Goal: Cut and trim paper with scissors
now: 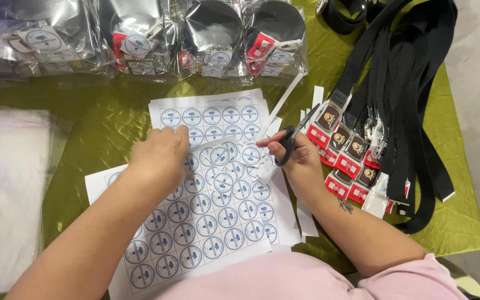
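Observation:
White paper sheets (212, 222) printed with rows of round blue emblems lie on the green tablecloth (106, 111) in front of me. My left hand (159, 155) rests on the upper sheet, fingers on a cut strip of emblems (223, 153). My right hand (298, 158) holds black-handled scissors (295, 133), blades pointing up and right. Small cut-out paper pieces (259, 166) lie between the two hands.
Black lanyards (395, 100) with red-framed badges (343, 153) lie at the right. Clear bags holding black items and round labels (212, 39) line the far edge. A stack of clear plastic bags (6, 194) sits at the left. White paper offcuts (306, 219) lie near the right arm.

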